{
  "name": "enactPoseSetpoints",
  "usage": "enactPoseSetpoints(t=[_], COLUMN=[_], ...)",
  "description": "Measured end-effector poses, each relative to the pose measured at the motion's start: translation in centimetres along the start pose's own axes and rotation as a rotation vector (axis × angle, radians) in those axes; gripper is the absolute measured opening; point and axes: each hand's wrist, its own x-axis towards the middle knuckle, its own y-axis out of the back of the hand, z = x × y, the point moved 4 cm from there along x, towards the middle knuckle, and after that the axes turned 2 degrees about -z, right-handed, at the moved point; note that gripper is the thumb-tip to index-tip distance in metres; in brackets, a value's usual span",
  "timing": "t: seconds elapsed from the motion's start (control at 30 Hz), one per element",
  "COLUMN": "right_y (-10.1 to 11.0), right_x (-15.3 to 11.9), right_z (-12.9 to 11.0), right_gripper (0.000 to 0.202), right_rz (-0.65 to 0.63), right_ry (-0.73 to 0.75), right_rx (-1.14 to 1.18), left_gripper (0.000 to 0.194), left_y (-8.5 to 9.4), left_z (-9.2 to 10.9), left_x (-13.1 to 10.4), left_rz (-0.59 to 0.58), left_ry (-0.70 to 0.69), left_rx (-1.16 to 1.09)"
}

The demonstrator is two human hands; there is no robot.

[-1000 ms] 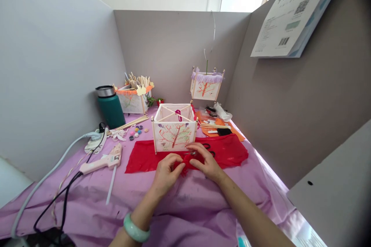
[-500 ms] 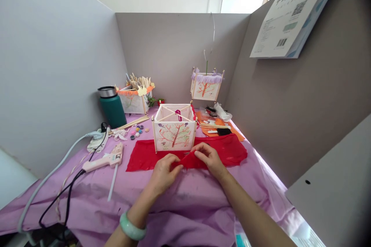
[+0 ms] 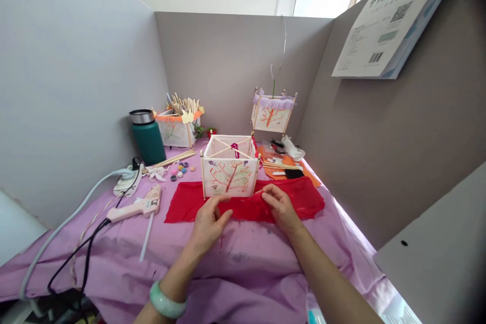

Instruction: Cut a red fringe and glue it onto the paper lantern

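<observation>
A strip of red cloth lies spread on the purple tablecloth. On its back part stands a white box-shaped lantern with a stick frame, crossed sticks on top and a tree drawn on its front. My left hand is over the cloth's front edge, thumb and forefinger apart, nothing between them. To the right of it, my right hand pinches a bit of the red cloth just in front of the lantern's right corner. A magenta loop shows inside the lantern.
At left lie a pink glue gun with cables and a power strip. Behind them stand a green bottle and a box of sticks. A second lantern hangs at back right. Grey partitions enclose three sides.
My left hand has let go of the cloth and moved slightly left, its fingers spreading. My right hand has shifted a little right. The raised fold between them has dropped.
</observation>
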Motion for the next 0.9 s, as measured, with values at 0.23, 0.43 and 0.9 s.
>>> enactPoseSetpoints(t=[0.23,0.43,0.9], right_y=[-0.2,-0.6,-0.8], right_x=[-0.1,-0.1,0.0], right_z=[-0.1,-0.9,-1.5], right_gripper=[0.019,0.016,0.008], right_rz=[-0.045,-0.091,-0.091], right_ry=[-0.023,0.05,0.284], right_rx=[0.019,-0.114,-0.331], left_gripper=[0.025,0.007,0.014], left_y=[-2.1,-2.3,-1.9], left_z=[3.1,3.0,2.9], left_x=[2.3,2.6,1.5], left_rz=[-0.087,-0.098,-0.142], left_ry=[-0.255,-0.132,-0.081], left_rx=[0.045,0.099,-0.041])
